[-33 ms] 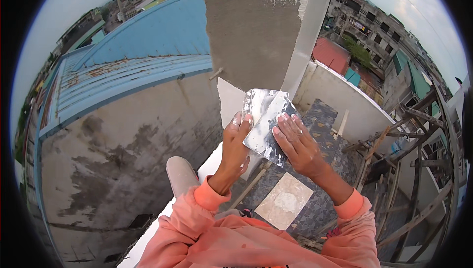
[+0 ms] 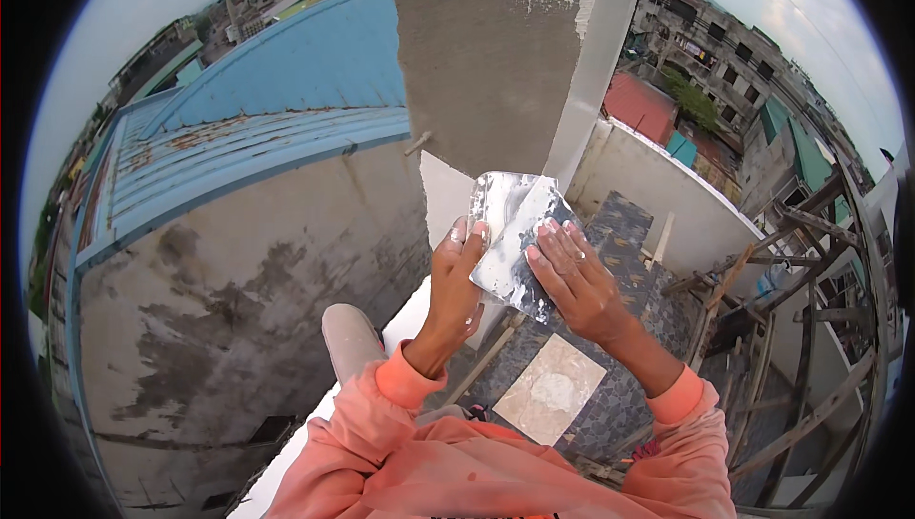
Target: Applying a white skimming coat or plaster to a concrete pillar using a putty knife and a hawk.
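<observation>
"What's in the hands?"

"A metal plate [image 2: 515,247], smeared with white paste [image 2: 522,222], just off the middle of the view toward one o'clock. The left hand [image 2: 452,281] holds it by its nine o'clock edge — thumb over the face, fingers mostly hidden."

"And the right hand [image 2: 579,281]?"

"At three o'clock on the plate, fingers laid across the face. Its thumb is out of sight — I can't tell whether it's gripping."

"What's around them?"

"A gray pillar [image 2: 486,61] at twelve o'clock, with white on its upper right part. A blue roof [image 2: 286,61] sits at ten. Toward five o'clock lies a tan board [image 2: 519,409] bearing a pale patch [image 2: 553,391]."
</observation>
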Demonstrator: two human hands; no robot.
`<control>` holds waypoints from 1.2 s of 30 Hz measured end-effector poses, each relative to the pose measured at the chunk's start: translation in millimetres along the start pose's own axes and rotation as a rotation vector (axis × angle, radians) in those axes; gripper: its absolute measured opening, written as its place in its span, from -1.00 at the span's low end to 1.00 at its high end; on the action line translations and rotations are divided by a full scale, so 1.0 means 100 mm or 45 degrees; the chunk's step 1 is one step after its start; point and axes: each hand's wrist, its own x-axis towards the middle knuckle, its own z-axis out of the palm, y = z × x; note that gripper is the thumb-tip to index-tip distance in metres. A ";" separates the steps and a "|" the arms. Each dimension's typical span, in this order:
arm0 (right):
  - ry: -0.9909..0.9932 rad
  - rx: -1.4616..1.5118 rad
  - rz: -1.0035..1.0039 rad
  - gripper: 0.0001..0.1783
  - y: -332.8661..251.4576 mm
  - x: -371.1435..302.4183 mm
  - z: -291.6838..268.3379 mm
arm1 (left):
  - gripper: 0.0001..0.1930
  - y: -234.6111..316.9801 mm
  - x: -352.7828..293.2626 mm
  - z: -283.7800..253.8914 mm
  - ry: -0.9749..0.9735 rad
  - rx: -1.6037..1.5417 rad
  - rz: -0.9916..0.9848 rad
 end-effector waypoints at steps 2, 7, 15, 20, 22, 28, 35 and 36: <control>-0.009 -0.032 -0.002 -0.55 0.00 -0.01 0.00 | -0.70 -0.02 -0.02 -0.02 -0.019 0.070 0.040; 0.065 -0.062 0.055 -0.56 0.13 -0.14 0.09 | -0.74 -0.08 -0.02 0.02 0.037 0.076 0.095; 0.006 -0.138 0.275 -0.50 0.38 -0.61 0.23 | -0.79 -0.17 0.03 -0.09 0.118 0.073 0.052; 0.158 0.129 0.814 -0.61 0.36 -1.00 0.32 | -0.75 -0.21 0.15 -0.18 0.029 0.051 0.068; -0.239 0.550 1.760 -0.84 0.32 -1.06 0.22 | -0.73 -0.17 0.19 -0.16 0.028 0.055 0.036; 0.993 1.675 1.558 -0.85 0.00 -0.96 0.22 | -0.70 -0.26 0.26 -0.29 0.095 0.055 -0.161; 0.652 0.678 0.688 -0.64 -0.26 -0.36 -0.03 | -0.67 -0.49 0.22 -0.28 0.181 -0.270 -0.555; 0.535 0.674 0.488 -0.55 -0.24 -0.37 0.01 | -0.67 -0.48 0.22 -0.27 0.181 -0.273 -0.551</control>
